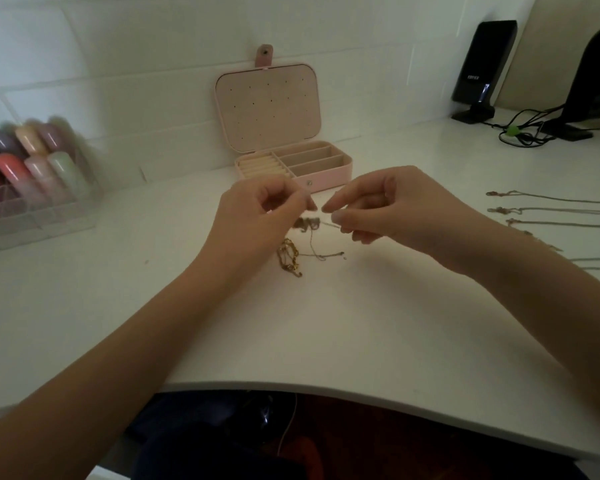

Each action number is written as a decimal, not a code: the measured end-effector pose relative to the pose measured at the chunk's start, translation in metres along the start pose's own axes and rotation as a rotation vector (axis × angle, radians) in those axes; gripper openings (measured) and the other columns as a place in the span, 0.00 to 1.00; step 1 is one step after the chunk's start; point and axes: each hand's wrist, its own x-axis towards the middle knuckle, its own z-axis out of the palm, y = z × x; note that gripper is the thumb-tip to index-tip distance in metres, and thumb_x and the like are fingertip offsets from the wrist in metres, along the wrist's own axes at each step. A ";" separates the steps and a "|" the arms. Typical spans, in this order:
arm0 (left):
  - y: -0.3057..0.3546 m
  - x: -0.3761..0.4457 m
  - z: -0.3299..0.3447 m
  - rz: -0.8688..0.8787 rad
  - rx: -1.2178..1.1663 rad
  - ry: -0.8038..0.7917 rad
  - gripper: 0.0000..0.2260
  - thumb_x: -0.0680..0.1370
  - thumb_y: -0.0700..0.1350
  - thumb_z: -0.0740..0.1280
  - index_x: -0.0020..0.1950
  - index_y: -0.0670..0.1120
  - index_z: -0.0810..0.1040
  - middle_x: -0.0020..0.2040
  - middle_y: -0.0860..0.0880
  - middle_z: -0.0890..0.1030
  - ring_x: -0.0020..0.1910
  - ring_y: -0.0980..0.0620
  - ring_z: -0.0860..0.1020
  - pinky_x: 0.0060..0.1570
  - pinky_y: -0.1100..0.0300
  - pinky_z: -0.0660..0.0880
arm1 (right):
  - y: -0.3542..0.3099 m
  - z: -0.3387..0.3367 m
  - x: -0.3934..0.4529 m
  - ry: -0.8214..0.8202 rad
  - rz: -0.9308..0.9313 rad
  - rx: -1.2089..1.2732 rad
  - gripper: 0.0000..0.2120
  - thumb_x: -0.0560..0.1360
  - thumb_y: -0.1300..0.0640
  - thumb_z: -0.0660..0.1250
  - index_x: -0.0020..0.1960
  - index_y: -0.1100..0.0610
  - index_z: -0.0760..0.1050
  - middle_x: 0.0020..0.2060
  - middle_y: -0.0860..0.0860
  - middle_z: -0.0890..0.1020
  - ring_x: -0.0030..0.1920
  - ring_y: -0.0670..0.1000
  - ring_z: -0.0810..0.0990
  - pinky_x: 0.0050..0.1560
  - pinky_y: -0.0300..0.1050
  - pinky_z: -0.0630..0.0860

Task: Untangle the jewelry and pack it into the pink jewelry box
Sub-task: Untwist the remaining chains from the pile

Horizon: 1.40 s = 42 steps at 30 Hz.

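- Both hands hover over the white surface (pixel 326 323), close together, just in front of the pink jewelry box (pixel 326 176).
- The left hand (pixel 257 216) has its fingers curled, thumb and forefinger pinching a thin chain (pixel 314 225).
- The right hand (pixel 385 206) pinches the same chain from the other side.
- A tangled knot of the chain hangs between them, and a gold tangle (pixel 289 257) lies on the surface below.
- The box stands open, lid upright against the wall, compartments showing.
- Several straightened chains (pixel 551 211) lie side by side at the right.
- A clear organizer (pixel 32 209) of colored tubes sits at the left, blurred.
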 end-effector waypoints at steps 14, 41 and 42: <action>-0.002 0.003 0.007 0.016 -0.157 -0.235 0.02 0.75 0.35 0.70 0.43 0.42 0.80 0.41 0.46 0.84 0.42 0.53 0.82 0.51 0.60 0.77 | -0.006 -0.001 0.001 -0.037 -0.077 0.411 0.03 0.75 0.62 0.67 0.49 0.58 0.77 0.36 0.50 0.82 0.28 0.46 0.71 0.38 0.38 0.75; 0.004 0.002 0.001 -0.031 -0.349 -0.299 0.05 0.76 0.35 0.66 0.47 0.45 0.78 0.35 0.54 0.82 0.36 0.59 0.78 0.37 0.69 0.72 | -0.013 -0.015 -0.004 -0.094 -0.119 -0.320 0.02 0.72 0.57 0.72 0.43 0.52 0.84 0.35 0.47 0.85 0.38 0.44 0.83 0.45 0.42 0.78; 0.004 0.001 0.001 -0.015 -0.342 -0.303 0.06 0.76 0.34 0.66 0.47 0.45 0.78 0.35 0.55 0.82 0.36 0.60 0.78 0.37 0.70 0.71 | -0.013 -0.015 -0.004 -0.094 -0.118 -0.323 0.03 0.72 0.57 0.72 0.43 0.52 0.84 0.35 0.48 0.85 0.37 0.45 0.82 0.43 0.41 0.78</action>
